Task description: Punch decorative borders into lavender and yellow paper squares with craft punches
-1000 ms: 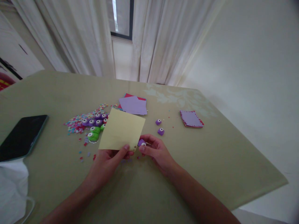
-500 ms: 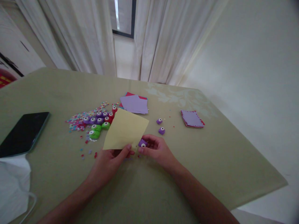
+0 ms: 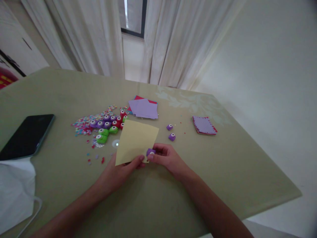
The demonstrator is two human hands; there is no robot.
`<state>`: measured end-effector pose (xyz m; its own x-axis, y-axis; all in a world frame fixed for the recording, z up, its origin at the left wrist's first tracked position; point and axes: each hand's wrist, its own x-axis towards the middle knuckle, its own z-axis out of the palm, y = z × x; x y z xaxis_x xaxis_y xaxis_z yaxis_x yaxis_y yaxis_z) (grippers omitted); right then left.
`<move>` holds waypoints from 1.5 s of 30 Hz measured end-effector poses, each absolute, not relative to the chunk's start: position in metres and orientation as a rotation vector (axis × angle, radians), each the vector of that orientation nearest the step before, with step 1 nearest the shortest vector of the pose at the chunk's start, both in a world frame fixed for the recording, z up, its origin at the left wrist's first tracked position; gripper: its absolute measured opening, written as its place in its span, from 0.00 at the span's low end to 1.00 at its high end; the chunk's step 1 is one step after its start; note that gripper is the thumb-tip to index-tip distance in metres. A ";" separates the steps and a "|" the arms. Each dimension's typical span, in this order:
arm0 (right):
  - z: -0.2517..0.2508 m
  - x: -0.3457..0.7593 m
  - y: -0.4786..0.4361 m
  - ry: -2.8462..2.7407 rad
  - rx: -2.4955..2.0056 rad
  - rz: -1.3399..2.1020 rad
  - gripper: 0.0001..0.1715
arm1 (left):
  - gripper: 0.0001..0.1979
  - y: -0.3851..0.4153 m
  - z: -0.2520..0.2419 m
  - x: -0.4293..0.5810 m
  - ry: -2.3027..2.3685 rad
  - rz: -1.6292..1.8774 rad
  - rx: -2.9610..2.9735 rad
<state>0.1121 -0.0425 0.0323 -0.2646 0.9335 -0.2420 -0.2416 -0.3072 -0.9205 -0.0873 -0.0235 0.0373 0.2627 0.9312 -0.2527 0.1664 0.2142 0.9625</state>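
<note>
Yellow sheet (image 3: 137,140) seemingly nearer purple punch (image 3: 150,151)

"How's the square yellow paper sheet (image 3: 136,140)?"
"Smooth, held up at a slant."
"And the small, purple plastic punch (image 3: 150,151)?"
"At the sheet's lower right corner, white eye partly covered."

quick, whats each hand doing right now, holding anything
Left hand: closed, pinching the yellow paper at its lower edge.
Right hand: closed on a small purple piece at the paper's lower right corner.
</note>
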 end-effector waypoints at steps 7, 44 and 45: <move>0.025 0.111 -0.044 -0.848 -1.158 1.790 0.25 | 0.11 -0.024 0.034 -0.088 1.142 0.701 1.304; 0.029 0.108 -0.045 -0.933 -1.262 1.779 0.28 | 0.09 -0.024 0.030 -0.088 1.135 0.613 1.330; 0.029 0.108 -0.045 -0.929 -1.270 1.782 0.28 | 0.08 -0.024 0.030 -0.088 1.137 0.614 1.328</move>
